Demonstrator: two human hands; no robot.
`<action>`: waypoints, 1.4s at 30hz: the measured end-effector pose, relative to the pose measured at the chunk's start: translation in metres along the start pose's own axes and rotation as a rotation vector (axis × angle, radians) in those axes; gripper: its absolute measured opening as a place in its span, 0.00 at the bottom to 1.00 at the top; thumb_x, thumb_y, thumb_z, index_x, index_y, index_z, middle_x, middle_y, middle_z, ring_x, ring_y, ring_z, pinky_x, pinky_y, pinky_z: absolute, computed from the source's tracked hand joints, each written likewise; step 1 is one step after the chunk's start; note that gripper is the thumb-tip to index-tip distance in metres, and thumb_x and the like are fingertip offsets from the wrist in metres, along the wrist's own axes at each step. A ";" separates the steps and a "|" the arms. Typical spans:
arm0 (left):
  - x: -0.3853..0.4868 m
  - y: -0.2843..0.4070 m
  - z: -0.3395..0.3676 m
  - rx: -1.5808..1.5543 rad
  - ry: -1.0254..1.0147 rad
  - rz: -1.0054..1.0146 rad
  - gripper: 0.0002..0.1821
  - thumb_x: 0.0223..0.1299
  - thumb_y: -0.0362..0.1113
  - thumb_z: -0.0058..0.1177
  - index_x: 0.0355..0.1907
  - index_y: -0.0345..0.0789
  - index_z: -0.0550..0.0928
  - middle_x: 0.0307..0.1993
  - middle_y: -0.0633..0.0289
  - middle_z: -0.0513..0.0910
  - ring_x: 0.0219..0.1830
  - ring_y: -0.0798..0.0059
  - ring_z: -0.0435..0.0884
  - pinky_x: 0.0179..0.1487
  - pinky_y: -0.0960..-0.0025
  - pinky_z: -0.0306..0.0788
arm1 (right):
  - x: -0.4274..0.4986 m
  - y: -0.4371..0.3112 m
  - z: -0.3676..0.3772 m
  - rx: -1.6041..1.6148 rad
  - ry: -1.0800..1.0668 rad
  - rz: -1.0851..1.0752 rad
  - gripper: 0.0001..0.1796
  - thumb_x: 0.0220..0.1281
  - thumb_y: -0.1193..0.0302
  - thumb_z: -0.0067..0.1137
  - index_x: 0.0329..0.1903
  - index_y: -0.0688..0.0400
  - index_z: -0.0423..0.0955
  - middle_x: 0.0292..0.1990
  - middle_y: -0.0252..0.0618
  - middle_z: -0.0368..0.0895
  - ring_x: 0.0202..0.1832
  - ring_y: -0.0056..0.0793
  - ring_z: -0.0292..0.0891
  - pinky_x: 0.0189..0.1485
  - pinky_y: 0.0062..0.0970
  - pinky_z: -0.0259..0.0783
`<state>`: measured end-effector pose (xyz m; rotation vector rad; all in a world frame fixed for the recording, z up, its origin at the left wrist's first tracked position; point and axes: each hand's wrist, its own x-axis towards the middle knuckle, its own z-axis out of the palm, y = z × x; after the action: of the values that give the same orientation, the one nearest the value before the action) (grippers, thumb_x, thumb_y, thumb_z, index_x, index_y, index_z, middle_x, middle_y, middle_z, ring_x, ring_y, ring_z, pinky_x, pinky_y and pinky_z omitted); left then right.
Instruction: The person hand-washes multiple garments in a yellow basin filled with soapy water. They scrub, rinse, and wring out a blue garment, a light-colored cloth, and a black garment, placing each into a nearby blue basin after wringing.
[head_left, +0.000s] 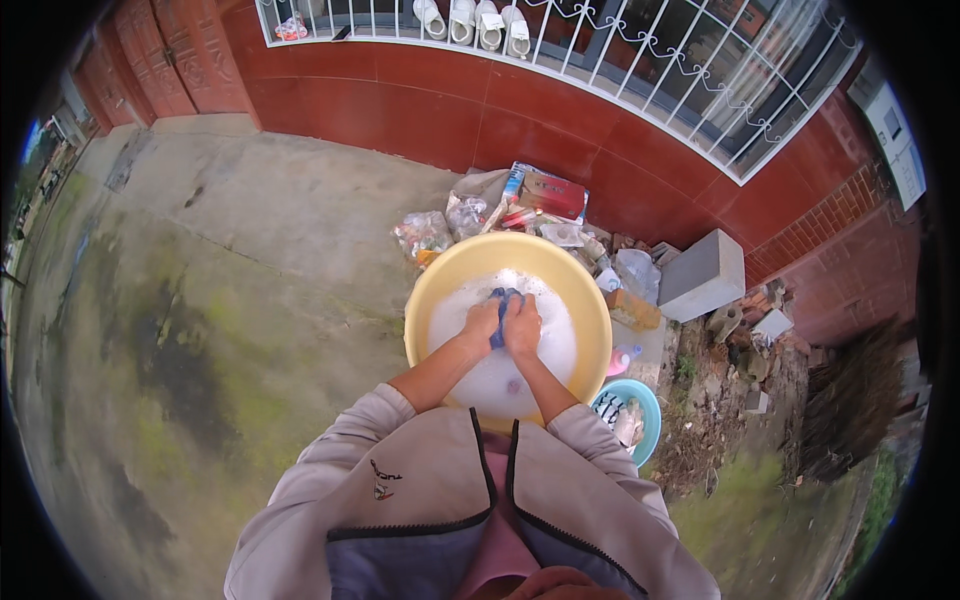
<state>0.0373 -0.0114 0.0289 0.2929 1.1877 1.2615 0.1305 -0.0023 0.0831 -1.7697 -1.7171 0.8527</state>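
Observation:
A large yellow plastic basin (421, 300) stands before me, with white soapy water (551, 349) and foam inside. Over the suds, my left hand (481, 321) and my right hand (523, 324) are close together, gripping a wet blue cloth (498, 330) between them. The cloth is bunched up, and its lower end hangs down near the foam. A small pinkish spot (513, 386) shows in the suds below my hands; I cannot tell what it is.
At right, a light-blue basin (651, 420) holds pale and striped cloth items, near a pink bottle (618, 363). Bagged rubbish (424, 231), a red box (551, 196), a brick (634, 309) and a grey block (703, 276) lie along the red wall (420, 105). White shoes (490, 28) stand behind window bars.

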 end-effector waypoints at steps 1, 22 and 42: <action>0.009 0.003 -0.006 -0.050 0.002 -0.046 0.19 0.71 0.40 0.47 0.56 0.29 0.76 0.43 0.47 0.82 0.40 0.58 0.83 0.43 0.58 0.79 | -0.008 -0.011 -0.002 0.048 -0.026 -0.056 0.19 0.72 0.56 0.46 0.49 0.61 0.69 0.37 0.67 0.82 0.44 0.70 0.77 0.49 0.60 0.70; 0.036 0.016 -0.056 -0.306 -0.225 -0.004 0.19 0.69 0.49 0.53 0.49 0.36 0.82 0.38 0.58 0.84 0.32 0.64 0.82 0.37 0.59 0.77 | 0.004 -0.023 0.020 0.168 -0.154 -0.348 0.21 0.69 0.54 0.58 0.43 0.60 0.83 0.35 0.54 0.85 0.39 0.47 0.83 0.44 0.41 0.75; -0.014 0.027 -0.026 1.275 0.111 0.722 0.19 0.58 0.35 0.59 0.54 0.42 0.79 0.49 0.55 0.81 0.52 0.58 0.80 0.57 0.54 0.73 | 0.035 0.062 -0.030 -0.119 -0.222 -0.319 0.13 0.63 0.73 0.59 0.50 0.57 0.79 0.47 0.46 0.85 0.49 0.42 0.82 0.55 0.34 0.75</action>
<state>0.0027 -0.0245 0.0449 1.7136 1.9604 0.9108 0.1939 0.0309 0.0547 -1.4569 -2.1621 0.8435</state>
